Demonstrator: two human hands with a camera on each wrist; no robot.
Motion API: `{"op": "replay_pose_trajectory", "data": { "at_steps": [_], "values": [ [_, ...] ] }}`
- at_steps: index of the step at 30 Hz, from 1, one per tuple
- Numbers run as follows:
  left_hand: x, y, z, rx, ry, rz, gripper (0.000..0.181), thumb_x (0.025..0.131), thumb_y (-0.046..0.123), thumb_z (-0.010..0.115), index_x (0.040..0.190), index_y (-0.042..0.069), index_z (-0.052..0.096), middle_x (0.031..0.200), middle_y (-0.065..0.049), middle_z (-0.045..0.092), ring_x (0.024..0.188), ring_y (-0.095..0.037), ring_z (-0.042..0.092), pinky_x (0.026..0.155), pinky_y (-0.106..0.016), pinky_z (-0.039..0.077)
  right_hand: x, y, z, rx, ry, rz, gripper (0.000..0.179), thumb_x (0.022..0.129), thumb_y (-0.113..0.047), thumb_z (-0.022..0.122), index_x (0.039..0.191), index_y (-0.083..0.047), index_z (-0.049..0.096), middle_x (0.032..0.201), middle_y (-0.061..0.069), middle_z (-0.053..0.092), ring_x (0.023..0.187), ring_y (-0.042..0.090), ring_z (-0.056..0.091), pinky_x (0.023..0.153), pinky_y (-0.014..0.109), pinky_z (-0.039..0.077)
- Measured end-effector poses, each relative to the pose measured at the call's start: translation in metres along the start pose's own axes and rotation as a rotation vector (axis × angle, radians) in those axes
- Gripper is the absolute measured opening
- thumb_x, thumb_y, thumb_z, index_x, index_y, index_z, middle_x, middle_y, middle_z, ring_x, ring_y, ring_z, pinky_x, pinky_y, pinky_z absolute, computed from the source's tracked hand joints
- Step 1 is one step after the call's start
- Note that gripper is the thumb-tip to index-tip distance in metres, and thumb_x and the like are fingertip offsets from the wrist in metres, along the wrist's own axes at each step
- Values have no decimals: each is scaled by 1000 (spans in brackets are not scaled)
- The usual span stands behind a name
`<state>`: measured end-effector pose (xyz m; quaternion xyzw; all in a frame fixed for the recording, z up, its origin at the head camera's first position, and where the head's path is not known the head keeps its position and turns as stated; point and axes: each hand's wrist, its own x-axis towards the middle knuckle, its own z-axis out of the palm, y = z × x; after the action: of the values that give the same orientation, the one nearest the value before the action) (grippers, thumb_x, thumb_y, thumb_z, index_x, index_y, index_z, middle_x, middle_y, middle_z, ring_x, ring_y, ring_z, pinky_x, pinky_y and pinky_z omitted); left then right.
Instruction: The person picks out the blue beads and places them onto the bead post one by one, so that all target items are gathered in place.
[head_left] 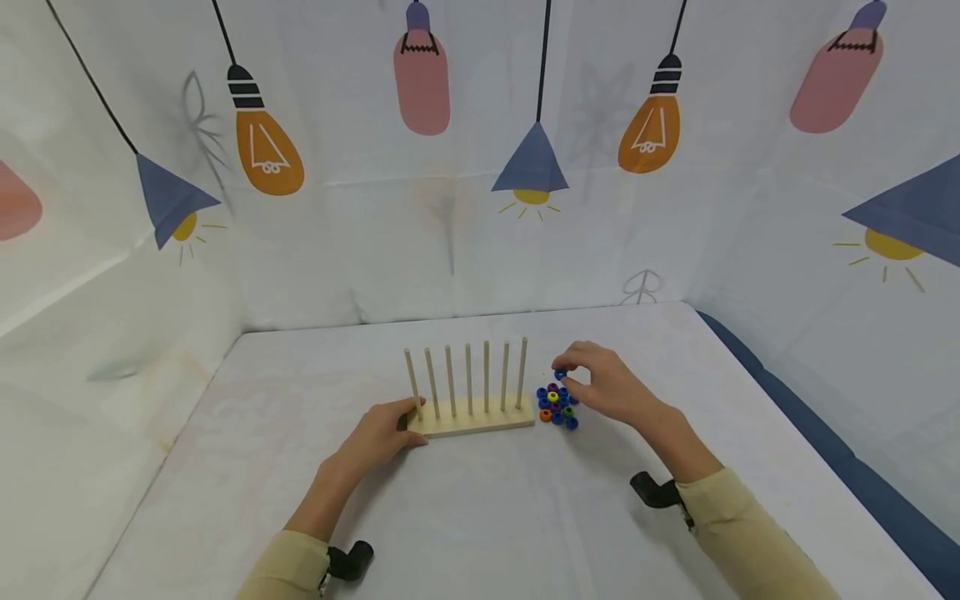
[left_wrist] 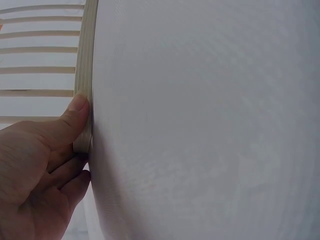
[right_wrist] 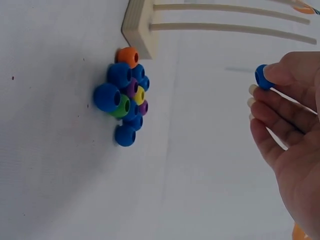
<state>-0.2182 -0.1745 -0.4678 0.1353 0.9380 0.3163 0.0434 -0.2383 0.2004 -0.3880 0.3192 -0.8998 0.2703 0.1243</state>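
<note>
A pale wooden peg rack (head_left: 472, 421) with a row of several upright pegs stands on the table. My left hand (head_left: 381, 435) grips the left end of its base; in the left wrist view the thumb lies along the base's front side (left_wrist: 86, 65) and the other fingers are behind. My right hand (head_left: 611, 385) pinches a blue bead (right_wrist: 262, 77) between thumb and fingertip, raised above the table. Below it, beside the rack's right end, lies a cluster of beads: several blue ones (right_wrist: 107, 97), an orange one (right_wrist: 128, 57), a green one (right_wrist: 120, 106), a yellow one (right_wrist: 139, 95) and purple ones (right_wrist: 132, 88).
A white cloth covers the table (head_left: 480, 517). Behind it hangs a white sheet (head_left: 337, 250) printed with lamps and bulbs. Black camera mounts (head_left: 351, 562) are on both wrists. A blue surface (head_left: 817, 442) runs along the table's right edge.
</note>
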Motion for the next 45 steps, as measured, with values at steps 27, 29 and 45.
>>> {"op": "replay_pose_trajectory", "data": {
  "at_steps": [27, 29, 45],
  "values": [
    [-2, 0, -1, -11, 4, -9, 60, 84, 25, 80, 138, 10, 59, 140, -13, 60, 135, -31, 52, 111, -50, 43, 26, -24, -13, 84, 112, -94, 24, 86, 2, 71, 107, -10, 72, 102, 1, 71, 95, 15, 66, 83, 36, 58],
    [-2, 0, -1, -15, 3, -10, 61, 84, 25, 80, 139, 10, 59, 141, -13, 60, 136, -31, 51, 111, -50, 42, 28, -26, -14, 90, 115, -87, 24, 87, 1, 71, 108, -10, 72, 102, 1, 71, 96, 15, 67, 84, 37, 58],
    [-2, 2, -2, -18, 2, -15, 63, 84, 25, 80, 140, 7, 57, 141, -13, 60, 137, -31, 50, 112, -50, 42, 41, -36, -17, 91, 177, -110, 21, 89, -3, 72, 108, -10, 72, 103, 0, 72, 97, 15, 67, 86, 34, 57]
  ]
}}
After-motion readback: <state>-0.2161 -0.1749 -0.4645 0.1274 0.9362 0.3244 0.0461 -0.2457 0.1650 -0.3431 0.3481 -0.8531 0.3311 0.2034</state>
